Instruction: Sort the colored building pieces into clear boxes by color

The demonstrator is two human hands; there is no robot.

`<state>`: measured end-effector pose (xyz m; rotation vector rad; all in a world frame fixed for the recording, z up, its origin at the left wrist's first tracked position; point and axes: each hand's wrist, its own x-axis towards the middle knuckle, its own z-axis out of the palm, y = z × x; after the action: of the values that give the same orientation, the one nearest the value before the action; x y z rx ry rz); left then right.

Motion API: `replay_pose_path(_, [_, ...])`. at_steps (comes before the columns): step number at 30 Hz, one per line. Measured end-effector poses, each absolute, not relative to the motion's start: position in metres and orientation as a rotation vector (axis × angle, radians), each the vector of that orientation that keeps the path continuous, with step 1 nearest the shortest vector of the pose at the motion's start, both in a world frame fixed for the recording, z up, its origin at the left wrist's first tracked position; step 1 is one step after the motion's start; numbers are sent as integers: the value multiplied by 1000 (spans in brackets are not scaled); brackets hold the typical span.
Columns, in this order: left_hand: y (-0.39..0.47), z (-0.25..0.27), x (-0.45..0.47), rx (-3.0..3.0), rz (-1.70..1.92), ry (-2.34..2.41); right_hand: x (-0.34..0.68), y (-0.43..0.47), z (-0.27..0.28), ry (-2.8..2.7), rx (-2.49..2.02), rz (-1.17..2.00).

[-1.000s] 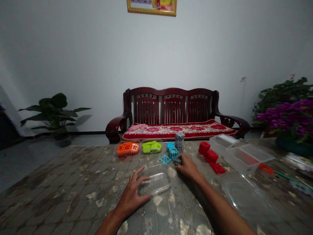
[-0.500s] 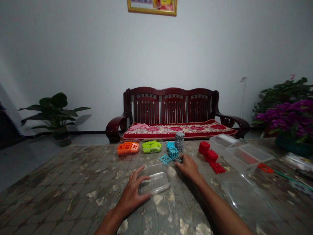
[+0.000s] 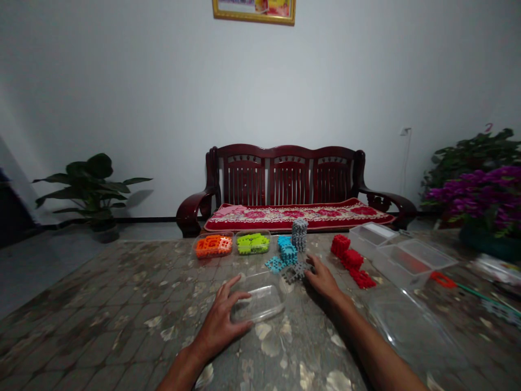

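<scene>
Patterned bench (image 3: 122, 304) surface fills the foreground, with a wooden sofa (image 3: 291, 187) against the white wall behind. At far left of the row sits an orange-block tray (image 3: 212, 246), then a green-block tray (image 3: 252, 244). My left hand (image 3: 220, 320) rests on the near-left edge of the empty clear tray (image 3: 260, 303), fingers (image 3: 234, 284) spread over its rim. Blue blocks (image 3: 286, 253) and a grey block stack (image 3: 299, 233) stand beyond. My right hand (image 3: 323, 279) lies flat beside loose grey blocks (image 3: 296, 271), fingertips touching them, fingers loosely together. Red blocks (image 3: 350, 260) and clear lidded boxes (image 3: 401, 255) lie further right.
</scene>
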<state>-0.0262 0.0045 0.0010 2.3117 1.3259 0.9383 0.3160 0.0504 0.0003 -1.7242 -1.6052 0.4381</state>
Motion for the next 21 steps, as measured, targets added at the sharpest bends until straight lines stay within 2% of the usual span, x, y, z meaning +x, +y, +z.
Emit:
replay_pose_path(7, [6,-3,-26,2342,969,1315,291,36,17,-1815,-1738,116])
replay_pose_path(13, [5,-1,-29,2365,1051,1339,252,23,35,-2160,-1751,1])
replay_pose_path(21, [6,0,-30,2360,1123,1378,233,21,34,-2261,-1820,-82])
